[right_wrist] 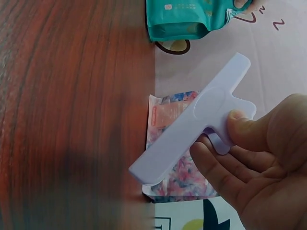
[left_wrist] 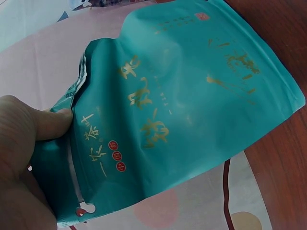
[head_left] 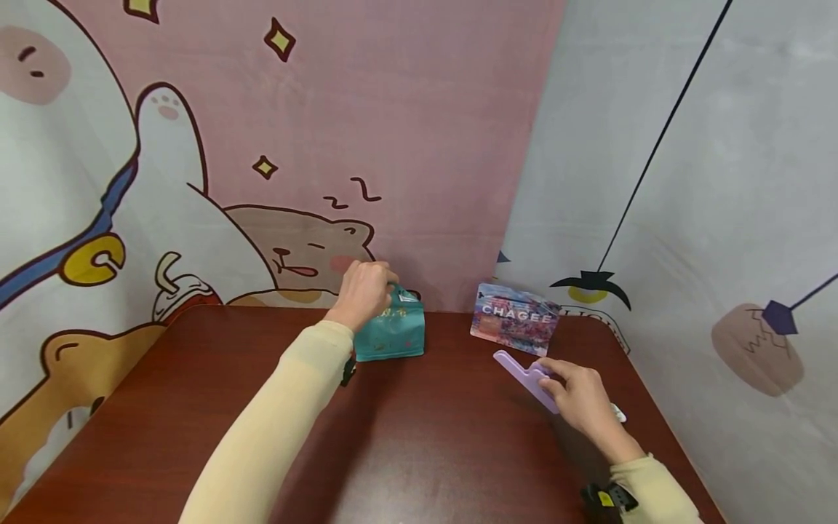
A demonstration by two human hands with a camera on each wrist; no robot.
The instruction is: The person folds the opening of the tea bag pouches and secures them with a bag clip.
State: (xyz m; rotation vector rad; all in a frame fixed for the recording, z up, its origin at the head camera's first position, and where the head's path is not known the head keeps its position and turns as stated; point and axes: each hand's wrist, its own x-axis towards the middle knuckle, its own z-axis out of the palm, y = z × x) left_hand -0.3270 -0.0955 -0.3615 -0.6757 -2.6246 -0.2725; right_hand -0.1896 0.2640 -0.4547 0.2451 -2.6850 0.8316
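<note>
A teal tea bag (head_left: pixel 391 331) with gold lettering stands at the back of the table. My left hand (head_left: pixel 364 292) grips its folded top edge; in the left wrist view the thumb (left_wrist: pixel 55 123) presses on that fold. To the right, my right hand (head_left: pixel 579 393) pinches a lavender sealing clip (right_wrist: pixel 194 120) by its handle tabs, thumb on one side and fingers on the other. The clip is held above the table, in front of a pink and blue pouch (head_left: pixel 513 318) marked CHAGEE, which it overlaps in the right wrist view.
The dark red-brown table (head_left: pixel 419 444) meets a cartoon-printed cloth (head_left: pixel 425 145) behind both bags. A small white object (head_left: pixel 618 413) lies on the table, partly hidden by the right hand. Each wrist wears a dark strap.
</note>
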